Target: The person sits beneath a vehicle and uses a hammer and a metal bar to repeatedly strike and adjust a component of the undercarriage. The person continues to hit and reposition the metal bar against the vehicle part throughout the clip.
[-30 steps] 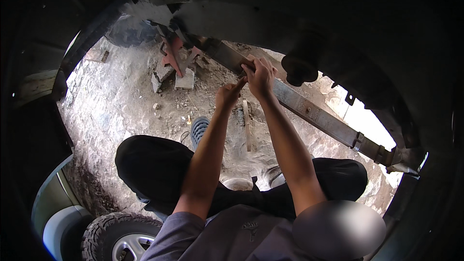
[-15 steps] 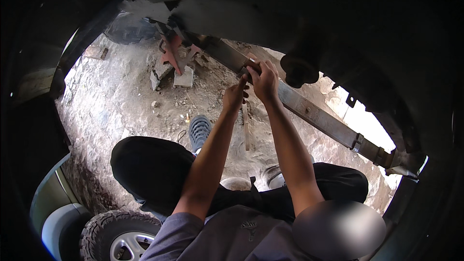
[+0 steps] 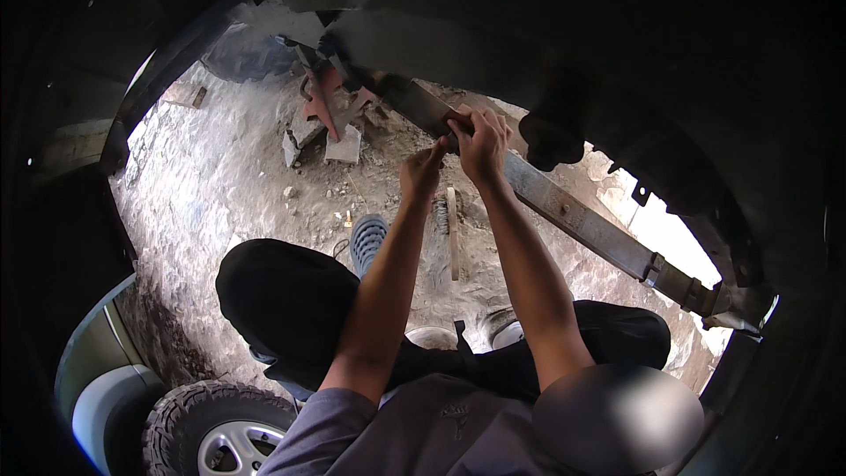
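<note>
A long grey leaf spring (image 3: 577, 211) runs diagonally under the dark underside of a vehicle. At its middle, my right hand (image 3: 482, 145) is closed over the spring, with its fingers curled across the top and its thumb bent on the near side. Just left of it, my left hand (image 3: 421, 176) is closed with the thumb and fingertips pressed together against the spring's lower edge. Whatever the left fingertips pinch is too small and shadowed to make out. Metal clamps (image 3: 652, 268) wrap the spring farther right.
A red stand (image 3: 324, 104) rises beside pale concrete blocks (image 3: 344, 145) on rough ground. A thin strip (image 3: 454, 234) lies below my hands. At lower left is a wheel with a knobby tyre (image 3: 167, 427). A dark rounded part (image 3: 551, 137) hangs right of my hands.
My left hand's fingers have drawn in more tightly, and that hand has shifted slightly down and left. My right hand stays on the spring. The view has moved a little.
</note>
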{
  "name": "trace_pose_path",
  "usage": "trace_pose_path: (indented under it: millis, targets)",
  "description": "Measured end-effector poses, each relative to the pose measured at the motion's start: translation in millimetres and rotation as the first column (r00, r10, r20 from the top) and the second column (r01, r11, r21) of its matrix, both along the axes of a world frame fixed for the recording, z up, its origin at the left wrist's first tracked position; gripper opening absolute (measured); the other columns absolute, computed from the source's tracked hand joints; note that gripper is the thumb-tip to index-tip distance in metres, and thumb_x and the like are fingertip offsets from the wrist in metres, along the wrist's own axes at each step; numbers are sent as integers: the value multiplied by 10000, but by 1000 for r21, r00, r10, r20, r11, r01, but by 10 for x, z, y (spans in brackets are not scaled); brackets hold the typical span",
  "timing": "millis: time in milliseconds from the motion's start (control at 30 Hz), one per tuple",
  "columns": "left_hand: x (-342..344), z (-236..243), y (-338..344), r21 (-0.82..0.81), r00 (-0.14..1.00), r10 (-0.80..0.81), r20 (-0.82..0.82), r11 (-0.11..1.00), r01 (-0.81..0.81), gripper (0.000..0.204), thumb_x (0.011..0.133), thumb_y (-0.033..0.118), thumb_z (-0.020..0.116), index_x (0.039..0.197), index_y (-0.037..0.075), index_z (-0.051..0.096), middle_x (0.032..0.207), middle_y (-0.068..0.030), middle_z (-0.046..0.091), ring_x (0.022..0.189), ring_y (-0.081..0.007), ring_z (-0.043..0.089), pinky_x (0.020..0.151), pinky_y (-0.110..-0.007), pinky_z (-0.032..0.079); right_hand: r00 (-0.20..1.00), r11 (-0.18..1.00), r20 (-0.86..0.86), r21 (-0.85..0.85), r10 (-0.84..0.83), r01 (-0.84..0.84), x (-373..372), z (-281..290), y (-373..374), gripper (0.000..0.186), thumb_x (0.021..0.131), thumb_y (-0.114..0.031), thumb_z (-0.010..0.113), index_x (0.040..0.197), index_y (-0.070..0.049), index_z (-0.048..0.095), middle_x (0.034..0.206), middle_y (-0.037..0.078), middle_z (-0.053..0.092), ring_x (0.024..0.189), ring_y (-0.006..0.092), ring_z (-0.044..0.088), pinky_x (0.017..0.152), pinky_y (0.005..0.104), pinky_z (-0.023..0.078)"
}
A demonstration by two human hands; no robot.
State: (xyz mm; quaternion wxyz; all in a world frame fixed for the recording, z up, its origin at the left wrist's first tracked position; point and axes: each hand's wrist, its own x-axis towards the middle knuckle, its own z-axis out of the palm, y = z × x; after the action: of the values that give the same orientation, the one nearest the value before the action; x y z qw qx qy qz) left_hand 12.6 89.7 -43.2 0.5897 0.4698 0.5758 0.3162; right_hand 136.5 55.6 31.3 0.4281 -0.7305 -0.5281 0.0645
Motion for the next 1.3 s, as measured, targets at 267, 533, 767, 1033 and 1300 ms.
trace_pose_path:
  millis: [267, 533, 767, 1033, 1300]
  targets:
    - [42, 198, -50, -102, 987, 19, 162, 995, -2, 549, 915, 557, 775, 779, 26, 738, 648, 18, 571, 549, -67, 478, 513, -265, 369, 991, 989, 112, 134, -71, 56, 177, -463, -114, 230, 891, -275, 779, 1050, -112, 749, 958, 88, 652, 995, 300, 621, 917, 444, 413]
    - [5, 162, -28, -115, 990, 15, 139, 993, 1, 535, 927, 542, 768, 777, 29, 738, 647, 12, 575, 533, -71, 479, 493, -272, 363, 997, 996, -67, 88, -28, 34, -34, -218, 153, 223, 893, -274, 783, 1016, -96, 730, 941, 97, 647, 962, 308, 627, 898, 442, 418]
    - [-29, 30, 33, -75, 993, -91, 73, 993, 96, 539, 936, 596, 724, 1038, 73, 804, 759, -3, 636, 565, -68, 532, 478, -260, 375, 997, 997, -38, 39, -67, 69, 6, -193, 27, 221, 886, -264, 784, 1030, -104, 736, 957, 106, 652, 1007, 318, 621, 898, 451, 430]
    - [-52, 99, 0, -178, 978, -19, 207, 982, 56, 509, 920, 577, 755, 940, 69, 783, 736, 10, 634, 548, -68, 534, 470, -247, 362, 994, 994, -36, 46, -103, 104, -69, -131, -114, 193, 884, -254, 785, 992, -98, 750, 952, 105, 649, 984, 318, 625, 878, 452, 440]
    - [-28, 83, -12, -235, 973, -25, 228, 969, 79, 479, 910, 603, 753, 984, 130, 766, 817, 22, 639, 588, -63, 529, 509, -232, 363, 999, 995, 32, 100, -31, 28, -102, -150, 193, 182, 906, -240, 760, 993, -90, 704, 937, 105, 635, 984, 321, 614, 902, 449, 415]
